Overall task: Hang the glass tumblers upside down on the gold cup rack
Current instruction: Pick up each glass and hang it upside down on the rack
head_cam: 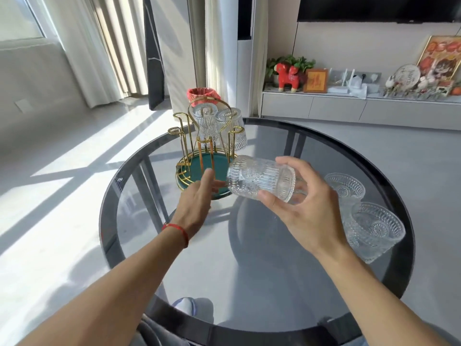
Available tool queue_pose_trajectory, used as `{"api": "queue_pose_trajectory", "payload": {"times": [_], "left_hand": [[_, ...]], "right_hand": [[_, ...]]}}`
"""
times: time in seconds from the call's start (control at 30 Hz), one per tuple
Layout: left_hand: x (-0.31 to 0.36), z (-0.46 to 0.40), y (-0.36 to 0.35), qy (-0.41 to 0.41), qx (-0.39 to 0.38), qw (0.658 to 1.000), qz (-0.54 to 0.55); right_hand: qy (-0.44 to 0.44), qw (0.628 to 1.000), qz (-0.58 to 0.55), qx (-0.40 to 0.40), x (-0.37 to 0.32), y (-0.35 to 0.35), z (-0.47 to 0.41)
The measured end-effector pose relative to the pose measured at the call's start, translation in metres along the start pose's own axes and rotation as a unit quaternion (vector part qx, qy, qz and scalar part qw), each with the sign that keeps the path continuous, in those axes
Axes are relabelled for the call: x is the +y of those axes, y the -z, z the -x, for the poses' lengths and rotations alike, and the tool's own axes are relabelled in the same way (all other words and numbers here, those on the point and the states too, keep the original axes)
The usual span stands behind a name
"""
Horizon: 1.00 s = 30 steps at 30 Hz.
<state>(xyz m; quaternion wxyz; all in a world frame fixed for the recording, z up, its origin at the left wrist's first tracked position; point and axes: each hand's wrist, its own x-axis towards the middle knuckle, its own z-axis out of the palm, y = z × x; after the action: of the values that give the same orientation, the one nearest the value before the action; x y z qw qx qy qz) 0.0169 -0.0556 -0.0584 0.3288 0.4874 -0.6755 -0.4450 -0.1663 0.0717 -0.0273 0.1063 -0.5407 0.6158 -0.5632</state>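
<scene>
Holding a ribbed glass tumbler (262,179) on its side above the round glass surface (249,283), the person's right hand (306,211) had its grip clamped on the base end, thumb below and fingers over the top, with the mouth pointing toward the gold cup rack (204,146). The left hand (197,198) reached forward with its grip apart, fingers spread and holding nothing, close to the rim of the rack's green tray (197,168); whether it touched the tray I could not tell. Two tumblers already hung upside down on the far pegs of the rack, one behind the tall central loop (203,123) and another just to its right (233,128). The near pegs on the left side stood bare. Two more tumblers waited on the surface to the right, one (345,187) behind the other (376,227), both near its edge and well apart from the rack. By my reckoning the job sat near its midpoint: two hung, one in hand and not yet turned fully over, two untouched. The held tumbler would need tipping mouth-down and threading over a free peg, and the left hand looked set to steady the rack for that.
</scene>
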Motion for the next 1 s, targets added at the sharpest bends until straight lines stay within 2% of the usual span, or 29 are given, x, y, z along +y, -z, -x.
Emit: {"api": "queue_pose_trajectory", "payload": {"times": [0.07, 0.1, 0.17, 0.27, 0.5, 0.63, 0.8, 1.0], "left_hand": [[-0.016, -0.007, 0.005, -0.080, 0.037, 0.969, -0.229], [-0.023, -0.011, 0.006, -0.091, 0.026, 0.953, -0.289], [-0.033, -0.017, 0.003, -0.106, 0.002, 0.929, -0.355], [-0.037, -0.018, 0.000, -0.113, 0.022, 0.908, -0.403], [-0.041, -0.017, 0.001, -0.130, 0.002, 0.898, -0.421], [-0.043, -0.017, 0.002, -0.133, 0.003, 0.891, -0.434], [-0.046, -0.015, 0.000, -0.137, 0.021, 0.898, -0.418], [-0.053, -0.015, 0.007, -0.161, 0.011, 0.895, -0.416]], "right_hand": [[-0.005, 1.000, -0.004, 0.030, 0.000, 0.002, -0.006], [-0.016, 0.999, -0.014, 0.041, 0.001, 0.002, -0.009], [-0.032, 0.997, -0.030, 0.059, 0.000, 0.002, -0.017], [-0.026, 0.996, -0.039, 0.073, -0.012, 0.000, -0.034], [0.106, 0.993, -0.030, 0.049, -0.074, -0.038, -0.118], [0.073, 0.995, -0.063, 0.007, -0.093, -0.087, -0.157], [0.087, 0.994, 0.047, -0.041, -0.108, -0.140, -0.201], [0.062, 0.978, 0.179, -0.092, -0.103, -0.171, -0.242]]}}
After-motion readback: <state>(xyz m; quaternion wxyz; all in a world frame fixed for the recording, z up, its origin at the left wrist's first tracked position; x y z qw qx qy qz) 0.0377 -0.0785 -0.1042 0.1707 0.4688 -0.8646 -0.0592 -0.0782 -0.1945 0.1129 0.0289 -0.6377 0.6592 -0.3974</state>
